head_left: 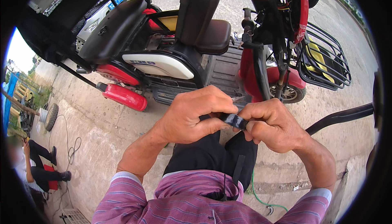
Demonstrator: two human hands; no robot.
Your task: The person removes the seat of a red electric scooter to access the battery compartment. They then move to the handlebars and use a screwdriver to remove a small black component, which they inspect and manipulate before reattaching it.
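My left hand (195, 116) and my right hand (272, 124) meet in front of my chest, both gripping a small black roll of tape (235, 120) between thumbs and fingers. The roll shows only between the two hands; most of it is hidden by my fingers. Just beyond my hands stands a red and black electric scooter (171, 56) with its seat lifted and its black footboard (222, 71) directly behind my hands. My sleeves are pink and striped, rolled to the elbow.
A black wire basket (326, 56) hangs on the scooter's front at right. A person in black trousers sits on the concrete ground (102, 130) at lower left near a wheel (51, 116) and loose cable. A green wire (261, 197) lies by my feet.
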